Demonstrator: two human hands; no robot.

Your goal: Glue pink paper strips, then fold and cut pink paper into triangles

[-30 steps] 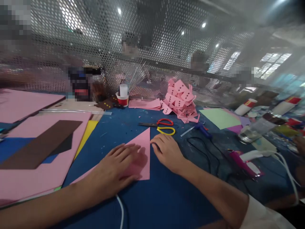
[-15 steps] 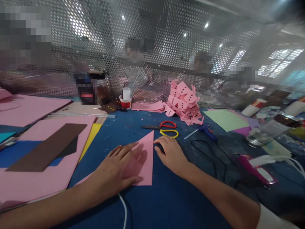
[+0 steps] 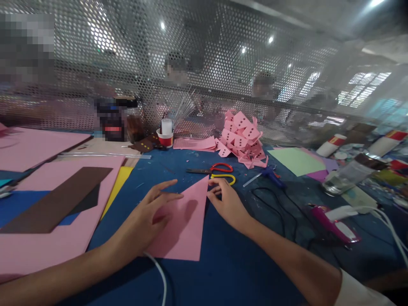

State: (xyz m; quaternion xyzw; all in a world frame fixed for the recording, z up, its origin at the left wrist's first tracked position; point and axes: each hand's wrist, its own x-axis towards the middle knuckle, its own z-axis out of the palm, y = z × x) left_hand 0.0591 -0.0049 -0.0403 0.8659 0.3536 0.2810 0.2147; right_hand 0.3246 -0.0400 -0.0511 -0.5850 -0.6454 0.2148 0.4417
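Observation:
A pink paper triangle [image 3: 185, 221] lies folded on the blue table mat [image 3: 223, 263], its point toward the scissors. My left hand [image 3: 146, 221] rests on the triangle's left side, fingers stretched out and slightly lifted. My right hand [image 3: 228, 202] pinches the triangle's upper right edge near the tip with its fingertips. Scissors with a red and a yellow handle [image 3: 219, 172] lie just beyond the tip.
Large pink sheets with a brown strip [image 3: 60, 199] lie at left. A heap of dotted pink cut-outs [image 3: 244, 138] sits at the back. A glue gun [image 3: 331, 216] with black cord, cups [image 3: 165, 134] and coloured papers [image 3: 295, 161] fill the right. A perforated metal screen [image 3: 204, 76] stands behind; people sit beyond it.
My left hand has lifted its fingers and slid leftward off the flat paper. My right hand now pinches the edge near the tip. The triangle looks lifted a little.

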